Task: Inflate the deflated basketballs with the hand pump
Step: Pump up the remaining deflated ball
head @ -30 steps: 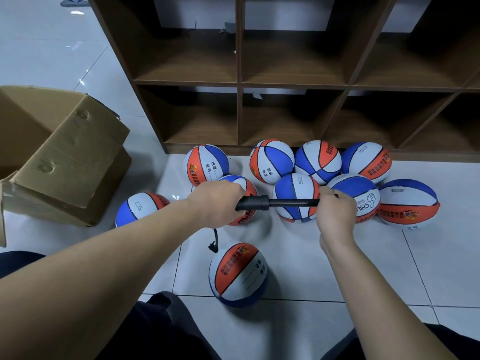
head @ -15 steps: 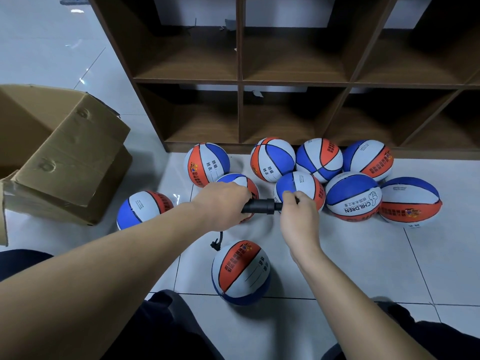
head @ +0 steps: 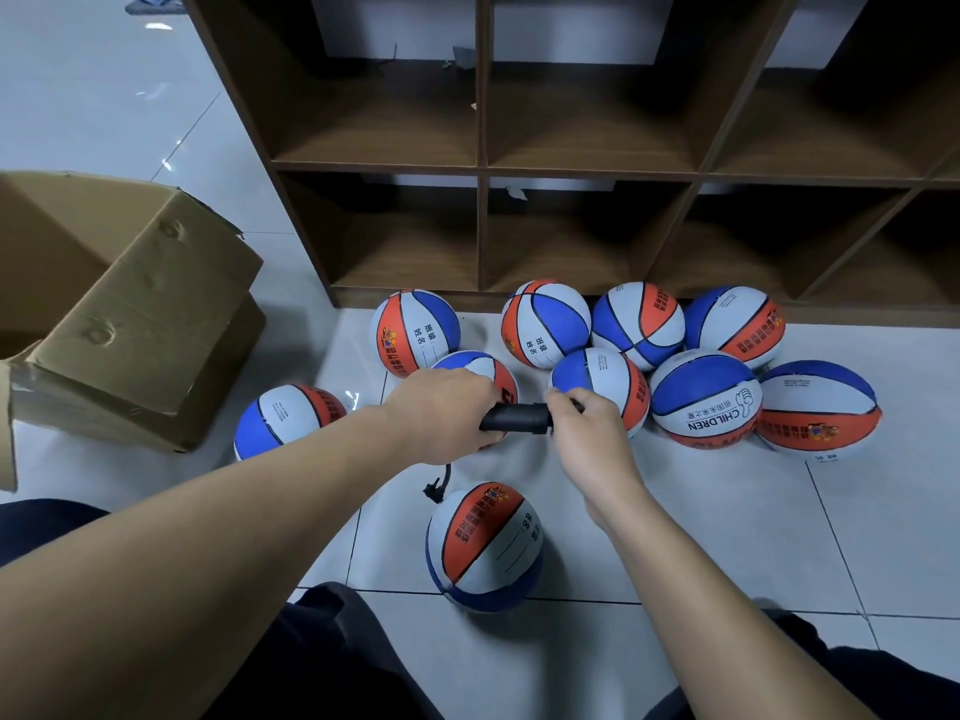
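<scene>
A black hand pump (head: 514,419) lies level above the floor between both hands. My left hand (head: 441,413) grips its barrel. My right hand (head: 582,433) grips the handle end, pushed in close to the barrel. A short black hose (head: 438,483) hangs from the pump down to a red, white and blue basketball (head: 485,545) on the tiles in front of me. Several more balls of the same colours (head: 704,400) lie clustered beyond the pump, and one ball (head: 285,418) sits apart at the left.
A brown open-cubby shelf unit (head: 483,168) stands behind the balls. An open cardboard box (head: 119,314) sits on the tiled floor at the left. My dark-trousered knees (head: 322,662) are at the bottom edge.
My right hand has pushed the pump handle leftward into the barrel; the extended rod seen one second ago is no longer visible. The left hand and the balls stayed put.
</scene>
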